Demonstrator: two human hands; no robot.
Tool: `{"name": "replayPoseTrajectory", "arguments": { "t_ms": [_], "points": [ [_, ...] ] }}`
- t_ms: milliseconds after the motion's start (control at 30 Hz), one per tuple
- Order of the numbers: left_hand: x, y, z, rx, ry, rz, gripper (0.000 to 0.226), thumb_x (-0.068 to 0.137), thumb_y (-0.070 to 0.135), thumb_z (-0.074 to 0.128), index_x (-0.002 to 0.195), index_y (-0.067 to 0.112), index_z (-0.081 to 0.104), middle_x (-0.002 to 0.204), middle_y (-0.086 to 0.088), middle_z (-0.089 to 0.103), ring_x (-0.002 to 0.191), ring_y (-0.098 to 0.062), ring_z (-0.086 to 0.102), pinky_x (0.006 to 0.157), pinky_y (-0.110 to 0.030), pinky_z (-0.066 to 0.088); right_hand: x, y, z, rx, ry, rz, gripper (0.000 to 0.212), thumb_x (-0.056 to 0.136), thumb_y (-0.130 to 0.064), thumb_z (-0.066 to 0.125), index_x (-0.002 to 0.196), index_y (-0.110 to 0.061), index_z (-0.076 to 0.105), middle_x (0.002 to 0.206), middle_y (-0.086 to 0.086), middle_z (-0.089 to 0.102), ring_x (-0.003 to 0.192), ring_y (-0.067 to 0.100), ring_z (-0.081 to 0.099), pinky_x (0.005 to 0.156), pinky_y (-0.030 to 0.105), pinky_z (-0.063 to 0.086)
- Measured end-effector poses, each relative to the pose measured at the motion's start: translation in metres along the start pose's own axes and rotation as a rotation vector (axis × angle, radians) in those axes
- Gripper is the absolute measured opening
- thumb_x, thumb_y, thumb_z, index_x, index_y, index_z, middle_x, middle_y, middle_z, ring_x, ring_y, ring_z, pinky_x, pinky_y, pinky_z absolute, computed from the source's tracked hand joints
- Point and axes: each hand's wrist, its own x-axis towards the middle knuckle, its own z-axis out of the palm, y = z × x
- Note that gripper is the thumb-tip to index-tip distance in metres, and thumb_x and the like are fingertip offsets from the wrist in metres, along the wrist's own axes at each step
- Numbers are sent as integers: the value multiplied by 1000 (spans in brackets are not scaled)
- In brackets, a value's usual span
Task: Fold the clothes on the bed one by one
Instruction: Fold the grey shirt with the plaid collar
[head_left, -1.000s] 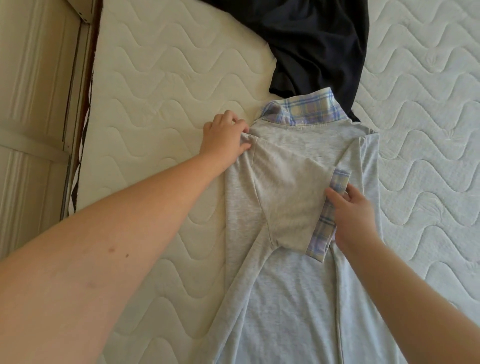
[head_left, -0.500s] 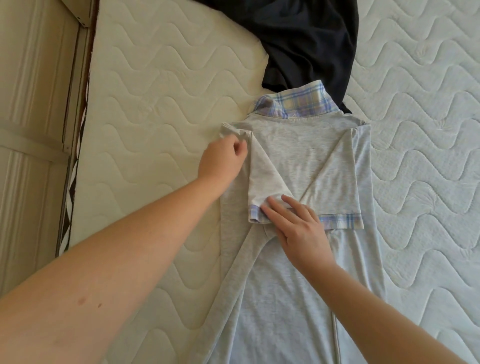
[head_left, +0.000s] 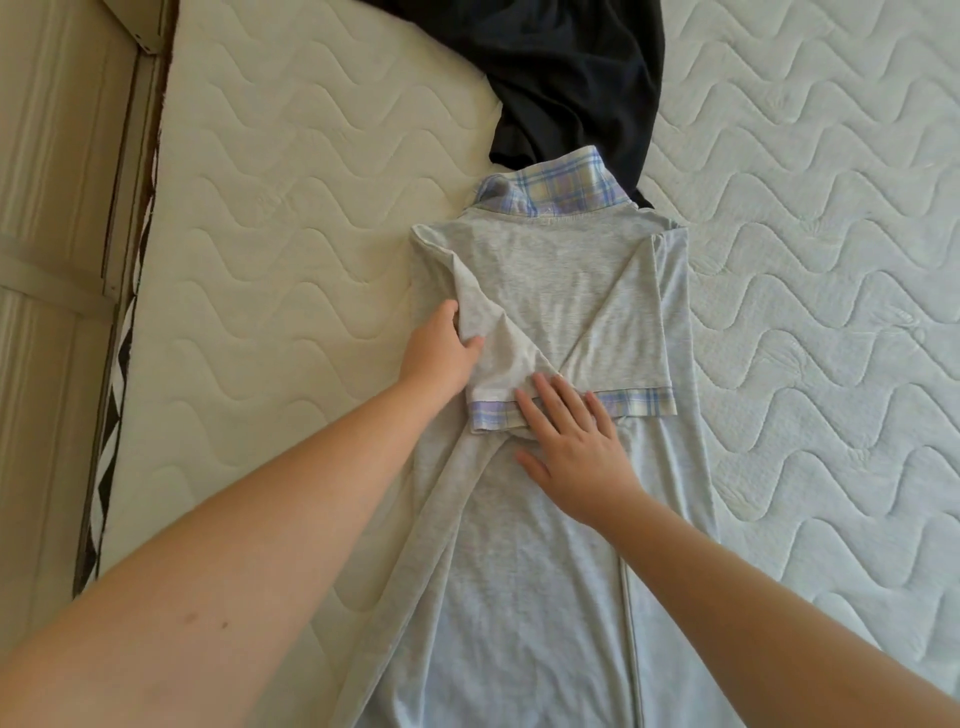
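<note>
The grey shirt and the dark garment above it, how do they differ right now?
The grey shirt lies flat with both sleeves folded in; the dark garment lies crumpled and unfolded. The grey shirt has a plaid collar; the dark garment looks plain. Both hands touch the grey shirt, neither touches the dark garment. Both lie on the mattress.

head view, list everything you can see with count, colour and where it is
grey shirt: 1, light grey with plaid collar and cuffs, centre of the mattress, both sleeves folded inward
dark garment: 1, navy or black, top centre, partly under the shirt's collar
mattress: 1, cream, quilted wavy pattern, fills most of the view
panelled surface: 1, beige, left edge beside the mattress
left hand: 1, grips the folded left sleeve
right hand: 1, flat on the shirt, fingers on the sleeve cuffs
</note>
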Motion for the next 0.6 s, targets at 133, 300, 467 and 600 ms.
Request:
{"name": "replayPoseTrajectory", "arguments": {
  "t_ms": [133,300,467,600],
  "points": [
    [23,10,-6,-20,45,7,42,94,33,59,129,12,50,122,-9,63,112,-30,58,87,-32,44,-9,-1,-2,15,20,13,64,100,-52,34,156,-27,17,165,0,7,152,21,0,121,40,-4],
    [54,22,-14,-96,92,16,44,95,28,59,137,17,50,116,-2,66,108,-22,60,80,-22,38,-14,-5,-2,34,6,35,64,102,-50,34,157,-28,11,165,-1,1,151,19,-8,120,37,-9],
    [69,24,-11,-119,63,27,66,91,13,63,150,16,34,104,4,65,103,-19,63,92,-25,46,-11,-12,0,51,18,33,63,101,-49,32,157,-29,10,165,-1,4,151,19,-6,120,36,-10],
    [74,23,-9,-45,17,82,84,84,7,70,154,19,26,133,-6,57,119,-24,58,105,-38,45,-6,-9,1,54,-57,16,65,101,-53,28,157,-29,7,165,-1,-1,151,19,-8,120,36,-11]
  ]
}}
